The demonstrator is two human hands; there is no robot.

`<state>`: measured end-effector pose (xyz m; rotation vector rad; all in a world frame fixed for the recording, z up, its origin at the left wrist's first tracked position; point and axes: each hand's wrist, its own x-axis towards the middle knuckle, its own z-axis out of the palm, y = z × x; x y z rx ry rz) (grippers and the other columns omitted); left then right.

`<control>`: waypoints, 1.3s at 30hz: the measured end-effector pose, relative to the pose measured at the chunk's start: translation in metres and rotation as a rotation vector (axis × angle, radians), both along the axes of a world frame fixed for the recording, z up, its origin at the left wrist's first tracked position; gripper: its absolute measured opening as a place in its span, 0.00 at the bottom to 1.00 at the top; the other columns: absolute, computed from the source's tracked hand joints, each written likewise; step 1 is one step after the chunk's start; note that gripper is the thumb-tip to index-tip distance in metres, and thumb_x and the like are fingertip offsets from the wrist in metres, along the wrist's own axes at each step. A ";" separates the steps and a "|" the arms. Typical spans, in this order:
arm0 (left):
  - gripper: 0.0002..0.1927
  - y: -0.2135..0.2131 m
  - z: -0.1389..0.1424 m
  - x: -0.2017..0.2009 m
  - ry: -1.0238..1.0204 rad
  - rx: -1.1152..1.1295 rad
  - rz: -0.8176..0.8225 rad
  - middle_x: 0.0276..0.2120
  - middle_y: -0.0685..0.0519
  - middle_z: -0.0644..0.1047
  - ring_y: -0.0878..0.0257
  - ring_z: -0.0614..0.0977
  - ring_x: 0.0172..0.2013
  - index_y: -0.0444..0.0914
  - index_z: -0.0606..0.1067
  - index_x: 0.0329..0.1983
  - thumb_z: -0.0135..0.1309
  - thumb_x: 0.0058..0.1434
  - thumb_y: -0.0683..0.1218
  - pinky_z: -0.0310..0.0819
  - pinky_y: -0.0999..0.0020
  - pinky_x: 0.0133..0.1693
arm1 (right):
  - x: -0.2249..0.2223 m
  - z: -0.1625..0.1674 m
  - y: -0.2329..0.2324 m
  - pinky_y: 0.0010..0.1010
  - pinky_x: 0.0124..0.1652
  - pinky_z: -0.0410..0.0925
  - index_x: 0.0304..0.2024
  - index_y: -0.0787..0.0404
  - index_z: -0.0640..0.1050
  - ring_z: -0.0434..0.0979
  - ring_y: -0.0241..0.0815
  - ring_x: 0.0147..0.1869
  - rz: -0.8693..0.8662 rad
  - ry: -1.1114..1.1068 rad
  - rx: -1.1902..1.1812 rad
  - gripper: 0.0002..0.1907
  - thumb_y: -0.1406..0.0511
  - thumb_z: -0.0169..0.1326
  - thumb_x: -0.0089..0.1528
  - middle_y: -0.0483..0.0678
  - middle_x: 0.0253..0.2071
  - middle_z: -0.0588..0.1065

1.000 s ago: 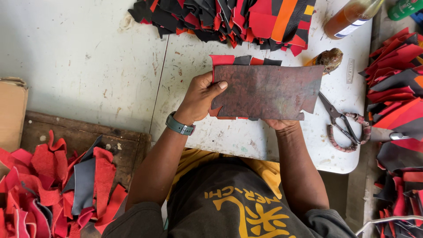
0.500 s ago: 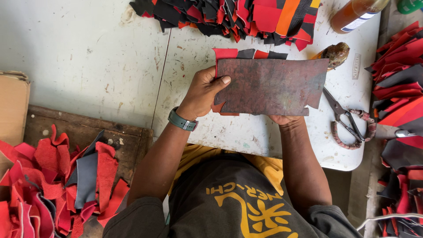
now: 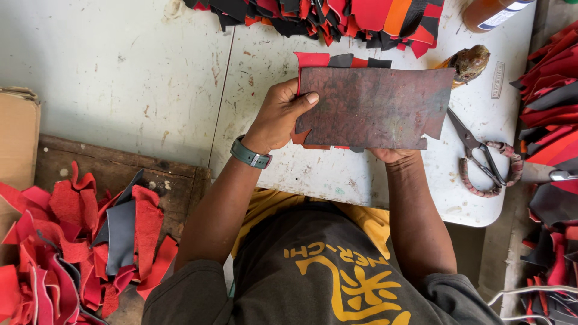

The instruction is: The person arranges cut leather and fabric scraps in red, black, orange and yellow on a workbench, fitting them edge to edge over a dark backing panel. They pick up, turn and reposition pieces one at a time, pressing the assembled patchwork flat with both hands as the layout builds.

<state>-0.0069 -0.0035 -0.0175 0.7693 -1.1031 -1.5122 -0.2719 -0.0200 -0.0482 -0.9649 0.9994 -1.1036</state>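
Note:
I hold a brown mottled flat piece [image 3: 376, 107], a worn sheet with notched edges, over the white table [image 3: 337, 174]. My left hand [image 3: 278, 115] grips its left edge, thumb on top, a green watch on the wrist. My right hand [image 3: 394, 155] supports it from below and is mostly hidden under it. Red and dark leather pieces [image 3: 328, 60] stick out behind the sheet at its top and lower edges; they seem held with it.
Scissors with wrapped handles [image 3: 484, 162] lie right of the sheet. A pile of red, black and orange leather pieces [image 3: 337, 15] lines the far edge, more stacks [image 3: 551, 108] at right. A brush-like tool [image 3: 469, 60], a bottle [image 3: 490, 12], leather scraps [image 3: 72, 241] lower left.
The sheet and both hands have shifted slightly up and away from me in view; the grip looks the same.

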 end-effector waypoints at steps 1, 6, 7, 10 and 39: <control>0.10 -0.001 0.001 0.000 -0.001 0.003 0.001 0.47 0.53 0.81 0.71 0.78 0.46 0.32 0.77 0.54 0.54 0.71 0.40 0.76 0.71 0.51 | 0.001 0.000 0.000 0.33 0.36 0.75 0.61 0.63 0.67 0.78 0.40 0.39 0.003 0.002 -0.001 0.23 0.61 0.55 0.66 0.51 0.44 0.77; 0.11 -0.001 0.001 0.000 -0.004 0.010 0.017 0.46 0.53 0.81 0.72 0.77 0.45 0.32 0.77 0.55 0.55 0.71 0.40 0.75 0.72 0.49 | 0.002 -0.001 0.000 0.32 0.36 0.75 0.62 0.62 0.67 0.78 0.40 0.40 0.005 0.000 0.003 0.24 0.61 0.55 0.66 0.51 0.44 0.77; 0.10 0.000 0.001 0.000 -0.020 0.012 0.019 0.45 0.54 0.81 0.72 0.76 0.44 0.32 0.78 0.54 0.55 0.72 0.40 0.74 0.72 0.48 | 0.001 -0.001 0.001 0.32 0.36 0.75 0.62 0.62 0.66 0.78 0.40 0.40 0.005 -0.001 0.003 0.25 0.61 0.55 0.66 0.51 0.44 0.77; 0.09 0.003 0.002 0.000 -0.053 0.016 0.016 0.44 0.55 0.81 0.73 0.76 0.43 0.32 0.78 0.52 0.55 0.72 0.40 0.75 0.73 0.47 | 0.001 -0.001 0.000 0.32 0.36 0.75 0.63 0.62 0.66 0.78 0.40 0.40 0.007 -0.004 0.007 0.25 0.61 0.55 0.66 0.51 0.44 0.77; 0.08 0.007 0.001 -0.001 -0.015 -0.005 0.047 0.38 0.61 0.77 0.76 0.70 0.37 0.33 0.78 0.49 0.56 0.71 0.42 0.70 0.78 0.41 | -0.001 0.006 -0.003 0.32 0.37 0.75 0.68 0.62 0.64 0.78 0.40 0.40 0.019 -0.018 0.000 0.32 0.58 0.56 0.65 0.52 0.46 0.77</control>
